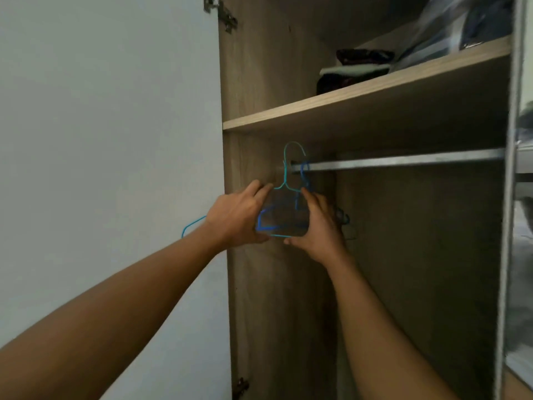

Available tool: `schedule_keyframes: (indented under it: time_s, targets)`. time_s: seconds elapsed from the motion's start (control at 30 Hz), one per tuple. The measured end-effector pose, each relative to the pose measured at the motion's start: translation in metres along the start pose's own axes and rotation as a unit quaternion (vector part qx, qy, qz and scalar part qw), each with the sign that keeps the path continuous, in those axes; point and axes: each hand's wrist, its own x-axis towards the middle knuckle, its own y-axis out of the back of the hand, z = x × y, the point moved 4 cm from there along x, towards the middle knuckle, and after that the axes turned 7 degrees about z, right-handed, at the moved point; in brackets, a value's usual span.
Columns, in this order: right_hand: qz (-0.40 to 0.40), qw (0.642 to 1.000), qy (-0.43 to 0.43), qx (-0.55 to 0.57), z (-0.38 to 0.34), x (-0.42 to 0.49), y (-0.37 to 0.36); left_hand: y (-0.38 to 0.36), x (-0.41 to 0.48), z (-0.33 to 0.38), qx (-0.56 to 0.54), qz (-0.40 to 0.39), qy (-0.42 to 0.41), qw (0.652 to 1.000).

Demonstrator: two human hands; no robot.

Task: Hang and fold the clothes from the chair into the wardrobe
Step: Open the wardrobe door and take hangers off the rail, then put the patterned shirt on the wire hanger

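Inside the open wardrobe (282, 284) a metal rail (403, 161) runs under a wooden shelf. At the rail's left end are two thin wire hangers. The teal hanger (285, 168) has its hook lifted above the rail, and my left hand (239, 217) grips its left side. A darker blue hanger (304, 176) still hooks over the rail, with my right hand (320, 226) closed on it from the right. The two frames overlap between my hands. No garment hangs on either one, and the chair is out of sight.
A wooden shelf (375, 93) above the rail carries folded dark and white clothes (357, 67) and a clear plastic bag (450, 27). The open white door (109, 140) fills the left. A mirrored panel (523, 226) edges the right side.
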Motion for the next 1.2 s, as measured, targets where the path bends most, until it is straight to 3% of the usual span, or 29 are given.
schedule_keyframes:
  time_s: [0.23,0.5,0.73,1.2]
  targets:
    - [-0.077,0.995,0.042,0.035,-0.062,-0.052,0.025,0.074,-0.073,0.008,0.079,-0.049,0.064,0.994]
    - [-0.172,0.974,0.120,0.088,-0.165,-0.148,0.026,0.172,-0.209,0.007,0.167,-0.131,0.174,0.962]
    - [-0.245,0.927,0.216,0.185,-0.319,-0.229,0.022,0.301,-0.335,-0.029,0.257,-0.194,0.267,0.908]
    - [-0.283,0.831,0.369,0.305,-0.625,-0.398,0.049,0.546,-0.573,-0.094,0.372,-0.231,0.413,0.799]
